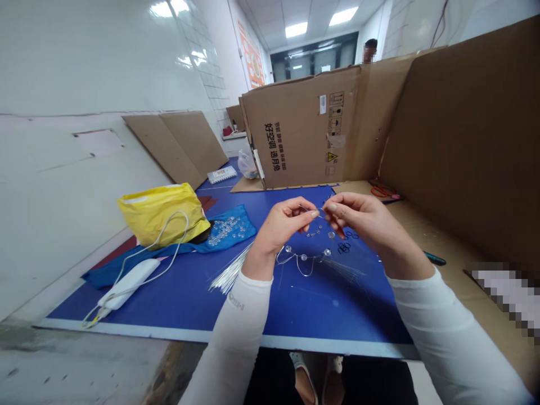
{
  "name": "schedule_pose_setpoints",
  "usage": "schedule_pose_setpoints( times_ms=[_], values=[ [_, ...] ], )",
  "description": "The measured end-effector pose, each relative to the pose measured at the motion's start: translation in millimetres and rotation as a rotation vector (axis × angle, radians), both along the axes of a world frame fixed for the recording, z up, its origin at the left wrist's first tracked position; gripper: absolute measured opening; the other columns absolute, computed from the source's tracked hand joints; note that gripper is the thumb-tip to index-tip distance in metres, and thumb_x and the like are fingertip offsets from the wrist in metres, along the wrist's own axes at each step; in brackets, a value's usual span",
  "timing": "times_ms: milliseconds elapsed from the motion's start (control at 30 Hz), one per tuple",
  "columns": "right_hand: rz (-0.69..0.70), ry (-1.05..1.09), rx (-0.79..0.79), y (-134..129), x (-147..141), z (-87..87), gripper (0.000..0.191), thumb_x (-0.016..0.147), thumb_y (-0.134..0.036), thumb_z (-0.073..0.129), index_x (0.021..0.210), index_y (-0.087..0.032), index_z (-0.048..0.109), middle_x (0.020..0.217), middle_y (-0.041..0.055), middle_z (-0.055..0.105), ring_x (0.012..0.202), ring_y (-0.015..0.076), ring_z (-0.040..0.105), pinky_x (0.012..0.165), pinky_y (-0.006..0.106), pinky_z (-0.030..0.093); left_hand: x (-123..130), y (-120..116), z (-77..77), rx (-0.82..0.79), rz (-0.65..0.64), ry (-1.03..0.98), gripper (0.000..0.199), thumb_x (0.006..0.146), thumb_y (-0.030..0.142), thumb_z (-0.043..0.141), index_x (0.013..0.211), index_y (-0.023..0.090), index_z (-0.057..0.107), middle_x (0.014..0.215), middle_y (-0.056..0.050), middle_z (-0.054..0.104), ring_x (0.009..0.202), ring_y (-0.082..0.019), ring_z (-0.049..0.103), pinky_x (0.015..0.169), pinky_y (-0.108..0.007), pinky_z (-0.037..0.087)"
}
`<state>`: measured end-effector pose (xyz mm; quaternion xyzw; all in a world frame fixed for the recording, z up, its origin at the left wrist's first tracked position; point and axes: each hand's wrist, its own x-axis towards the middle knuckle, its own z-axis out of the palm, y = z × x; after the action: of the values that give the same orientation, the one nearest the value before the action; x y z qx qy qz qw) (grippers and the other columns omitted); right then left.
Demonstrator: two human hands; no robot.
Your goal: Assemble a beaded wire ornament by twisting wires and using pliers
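Note:
Both hands are raised over the blue table, close together. My left hand (293, 219) pinches a thin wire (319, 210) between thumb and forefinger. Just to its right, my right hand (352, 211) pinches the same wire, fingertips nearly meeting the left ones. Below the hands is a looped wire strand (311, 274) with several clear round beads (304, 257); whether it hangs from the held wire or lies on the table I cannot tell. Small clear beads and dark rings (343, 248) lie behind and beside it. A bundle of straight thin wires (234, 270) lies left, partly behind my left forearm.
On the left, a blue cloth (248, 222) carries loose clear beads (228, 228) beside a yellow bag (164, 214) and a white power strip (129, 284) with its cord. Cardboard (304, 135) walls the back and right. Red-handled scissors (382, 190) and a green-handled tool (434, 258) lie right.

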<state>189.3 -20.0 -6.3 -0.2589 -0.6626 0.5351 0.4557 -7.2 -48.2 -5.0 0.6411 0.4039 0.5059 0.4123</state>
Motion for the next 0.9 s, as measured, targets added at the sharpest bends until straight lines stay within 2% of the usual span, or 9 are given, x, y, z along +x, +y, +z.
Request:
schedule_pose_setpoints(
  times_ms=[167, 367, 567, 900],
  values=[
    [-0.040, -0.100, 0.000, 2, 6, -0.2, 0.035, 0.080, -0.053, 0.079, 0.080, -0.018, 0.075, 0.064, 0.0012, 0.062, 0.054, 0.0106, 0.051, 0.048, 0.025, 0.039, -5, 1, 2.3, -0.026, 0.076, -0.061, 0.024, 0.074, 0.041, 0.081, 0.082, 0.021, 0.071, 0.055, 0.005, 0.057, 0.052, -0.008, 0.050, 0.051, -0.022, 0.035],
    [-0.022, -0.155, 0.001, 1, 2, -0.8, 0.030, 0.076, -0.048, 0.081, 0.080, -0.018, 0.078, 0.058, -0.0004, 0.059, 0.053, 0.0113, 0.048, 0.048, 0.027, 0.036, -8, 0, 4.6, -0.018, 0.089, -0.080, 0.026, 0.075, 0.043, 0.081, 0.082, 0.021, 0.070, 0.053, 0.006, 0.056, 0.050, -0.007, 0.047, 0.049, -0.022, 0.032],
    [-0.056, -0.145, 0.043, -2, -2, 1.0, 0.025, 0.072, -0.043, 0.082, 0.080, -0.019, 0.077, 0.060, -0.0011, 0.060, 0.052, 0.0100, 0.045, 0.046, 0.026, 0.034, -6, -2, 4.4, 0.004, 0.084, -0.108, 0.025, 0.077, 0.041, 0.081, 0.081, 0.020, 0.068, 0.053, 0.006, 0.055, 0.050, -0.007, 0.048, 0.050, -0.022, 0.034],
    [-0.066, -0.158, 0.024, 0, -2, -1.5, 0.030, 0.074, -0.047, 0.082, 0.079, -0.019, 0.075, 0.060, -0.0009, 0.059, 0.052, 0.0100, 0.046, 0.046, 0.026, 0.035, -5, 0, 0.9, 0.042, 0.081, -0.068, 0.027, 0.078, 0.045, 0.082, 0.087, 0.022, 0.072, 0.058, 0.006, 0.057, 0.053, -0.008, 0.050, 0.052, -0.023, 0.038]
  ],
)
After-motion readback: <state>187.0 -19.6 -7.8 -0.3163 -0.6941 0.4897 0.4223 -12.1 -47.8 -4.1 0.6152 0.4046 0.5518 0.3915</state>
